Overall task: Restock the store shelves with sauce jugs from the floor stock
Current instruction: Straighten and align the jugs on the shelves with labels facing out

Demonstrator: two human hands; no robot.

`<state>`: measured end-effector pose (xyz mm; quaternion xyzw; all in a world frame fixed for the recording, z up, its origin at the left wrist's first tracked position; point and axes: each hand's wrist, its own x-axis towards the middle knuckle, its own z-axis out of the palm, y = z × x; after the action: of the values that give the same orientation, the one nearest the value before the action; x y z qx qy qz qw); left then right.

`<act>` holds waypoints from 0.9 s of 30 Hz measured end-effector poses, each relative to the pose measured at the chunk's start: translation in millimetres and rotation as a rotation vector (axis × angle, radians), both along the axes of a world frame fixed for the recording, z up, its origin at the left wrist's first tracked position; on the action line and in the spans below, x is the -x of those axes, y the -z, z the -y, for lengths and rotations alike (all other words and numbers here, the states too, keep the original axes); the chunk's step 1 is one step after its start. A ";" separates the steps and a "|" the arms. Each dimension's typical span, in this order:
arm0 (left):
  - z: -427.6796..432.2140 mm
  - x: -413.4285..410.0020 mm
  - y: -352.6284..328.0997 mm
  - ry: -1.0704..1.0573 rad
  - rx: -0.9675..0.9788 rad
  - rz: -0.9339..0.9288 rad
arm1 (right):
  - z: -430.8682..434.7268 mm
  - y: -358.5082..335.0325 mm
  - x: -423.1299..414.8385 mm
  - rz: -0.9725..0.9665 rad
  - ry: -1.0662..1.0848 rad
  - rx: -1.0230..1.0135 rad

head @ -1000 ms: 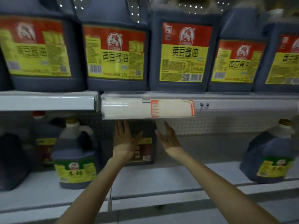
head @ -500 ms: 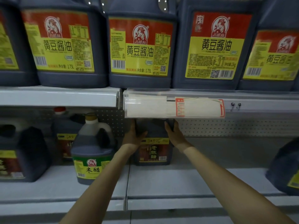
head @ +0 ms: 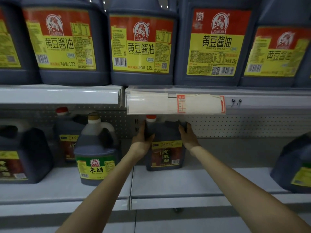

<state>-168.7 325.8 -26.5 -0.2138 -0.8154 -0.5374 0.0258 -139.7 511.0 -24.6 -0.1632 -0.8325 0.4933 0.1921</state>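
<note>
Surface: white painted metal lower shelf (head: 185, 182), smooth, with a vertical seam between two sections; a white metal upper shelf (head: 58, 95) runs above it.
Back wall: grey perforated metal panel (head: 235, 126), with a regular dot pattern.
Room: dim store aisle; small points of light show above the top row.
Shelf edge: clear curved plastic label holder (head: 151, 103) carrying a white paper tag with a red border (head: 200, 104).
Count, upper shelf: five large dark-blue square jugs with red-and-yellow labels (head: 141, 47), side by side; the outermost are cut by the frame.
Count, lower shelf: five jugs.
Lower shelf, left: dark jug with a brown label (head: 18, 155), blurred; a second jug with a red cap (head: 67, 140) behind; a rounded jug with a green-and-yellow label and gold cap (head: 96, 157), loop handle, in front.
Lower shelf, right: dark jug with a green-and-yellow label (head: 292, 165), partly cut off.
Task item: red-capped dark jug (head: 165, 153) of translucent plastic, brown-and-yellow label, upright at the back of the lower shelf, under the label holder, just before the panel.
Left hand (head: 143, 140): grips the jug's left shoulder, thumb across the front.
Right hand (head: 187, 137): grips the right shoulder, fingers curled over the top edge.
Arms: both bare, extended forward.
</note>
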 end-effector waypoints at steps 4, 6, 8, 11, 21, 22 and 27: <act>-9.3 -13.7 -0.8 0.046 -0.062 0.037 | -11.9 2.4 -11.9 0.001 0.040 -0.004; -16.2 -19.8 -0.5 0.065 -0.081 0.063 | -18.5 1.4 -19.3 0.011 0.070 0.005; -25.1 -26.6 -2.0 0.083 -0.064 0.071 | -26.4 1.1 -27.6 0.005 0.098 0.025; -39.8 -36.5 -4.2 0.107 -0.039 0.061 | -38.8 0.6 -43.4 -0.027 0.124 0.058; -80.2 -73.0 -11.2 0.218 -0.107 0.132 | -73.1 -5.3 -92.6 -0.088 0.151 0.129; -85.0 -76.6 -11.8 0.230 -0.109 0.138 | -77.7 -5.1 -96.9 -0.087 0.158 0.128; -109.8 -94.0 -13.2 0.288 -0.088 0.174 | -100.7 -8.5 -121.5 -0.110 0.206 0.138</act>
<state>-74.7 435.7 -13.4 -0.2797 -0.7512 -0.5873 -0.1125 -18.3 611.8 -16.1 -0.2332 -0.7638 0.5352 0.2753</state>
